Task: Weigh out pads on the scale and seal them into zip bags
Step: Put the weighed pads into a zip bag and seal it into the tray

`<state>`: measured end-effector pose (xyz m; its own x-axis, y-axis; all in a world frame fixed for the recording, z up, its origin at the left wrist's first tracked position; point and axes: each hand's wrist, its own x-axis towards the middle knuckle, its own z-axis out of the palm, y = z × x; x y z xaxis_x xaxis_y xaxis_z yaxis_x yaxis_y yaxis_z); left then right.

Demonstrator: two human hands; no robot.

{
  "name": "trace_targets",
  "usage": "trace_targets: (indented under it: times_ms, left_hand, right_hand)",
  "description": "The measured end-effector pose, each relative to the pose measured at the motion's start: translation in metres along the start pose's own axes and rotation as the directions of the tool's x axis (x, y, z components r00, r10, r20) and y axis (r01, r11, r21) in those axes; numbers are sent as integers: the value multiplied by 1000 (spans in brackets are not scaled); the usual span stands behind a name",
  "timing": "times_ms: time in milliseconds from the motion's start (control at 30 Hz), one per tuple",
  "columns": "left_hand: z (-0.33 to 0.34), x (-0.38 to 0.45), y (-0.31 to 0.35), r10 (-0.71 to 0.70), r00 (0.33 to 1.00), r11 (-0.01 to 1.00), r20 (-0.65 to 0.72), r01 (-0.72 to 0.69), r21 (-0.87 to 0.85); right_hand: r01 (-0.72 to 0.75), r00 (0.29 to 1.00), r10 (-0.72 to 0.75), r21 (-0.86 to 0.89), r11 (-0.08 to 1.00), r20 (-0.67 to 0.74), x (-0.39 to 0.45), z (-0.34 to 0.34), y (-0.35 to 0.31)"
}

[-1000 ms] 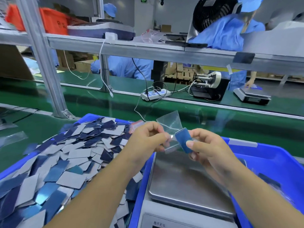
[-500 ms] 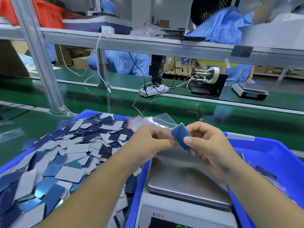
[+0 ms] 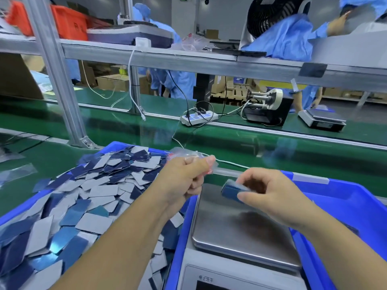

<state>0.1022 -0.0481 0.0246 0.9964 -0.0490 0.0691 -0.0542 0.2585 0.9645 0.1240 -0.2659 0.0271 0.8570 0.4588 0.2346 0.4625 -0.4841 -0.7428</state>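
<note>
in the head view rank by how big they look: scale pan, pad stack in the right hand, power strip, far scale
1. scale pan, by far the largest
2. far scale
3. power strip
4. pad stack

The last two look close in size. The strip lies much farther from the camera, so that order is unsure.

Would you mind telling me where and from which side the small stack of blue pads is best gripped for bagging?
Probably across its broad flat faces at the rear end, coming from the right, as the right hand holds it now. The stack of blue pads lies lengthwise, its free end pointing left toward the zip bag in the left hand.
</note>
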Motion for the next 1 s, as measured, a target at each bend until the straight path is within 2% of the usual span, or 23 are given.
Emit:
trace_targets:
  times_ms: [33,100,267,533,600,667,733,800,867,1000]
  left_hand:
    - [0,0,-2,1,1000,1000,20,-1,-19]
    - [1,-2,-3,-19,998,997,57,23,-67]
    - [3,-5,-3,-79,997,987,24,81,-136]
    - [4,-3,-5,-48,999,999,24,47,18]
    - [4,-3,-5,-42,999,998,-33,43,39]
    - [4,-1,-7,-52,995,999,-91,52,-11]
    - [4,0,-7,-70,992,996,-102,65,-56]
    - [4,0,-9,-82,992,994,-92,74,-84]
    - [4,0,-9,-100,991,992,-85,92,-91]
    - [6,0,-10,-128,989,985,-80,117,-123]
  right_hand:
    - [9,998,-2,-122,992,55,-1,3,0]
    - [20,990,10,-221,975,138,-3,10,0]
    - [66,987,-23,-268,961,161,-3,9,-1]
    - [94,986,-47,-304,948,159,-4,11,-1]
    - [62,990,-30,-237,970,136,-4,12,-3]
    - [-3,995,2,5,1000,99,-3,13,-8]
    - [-51,997,28,328,943,73,-4,14,-12]
    - [-50,999,31,524,850,45,-4,17,-15]
    - [-8,1000,13,574,819,-4,-4,19,-18]
    - [92,987,-14,504,859,-158,-4,19,-21]
